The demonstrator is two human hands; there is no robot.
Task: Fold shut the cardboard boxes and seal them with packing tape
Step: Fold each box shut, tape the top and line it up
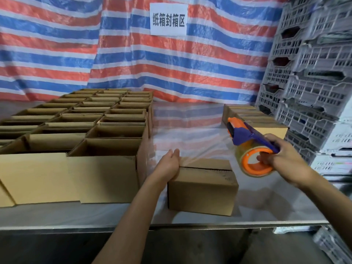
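A small cardboard box (202,189) with its flaps folded down sits near the table's front edge. My left hand (168,164) lies flat on the box's top left edge, pressing the end of a clear tape strip (205,152) there. The strip stretches up and to the right to a tape dispenser (251,147), purple and orange with a clear roll. My right hand (282,157) grips the dispenser above and to the right of the box.
Several open cardboard boxes (82,126) fill the table's left side. Closed boxes (253,119) stand in a row at the back right. Grey plastic crates (312,77) are stacked along the right. The table's front edge (171,225) runs below the box. A striped tarp hangs behind.
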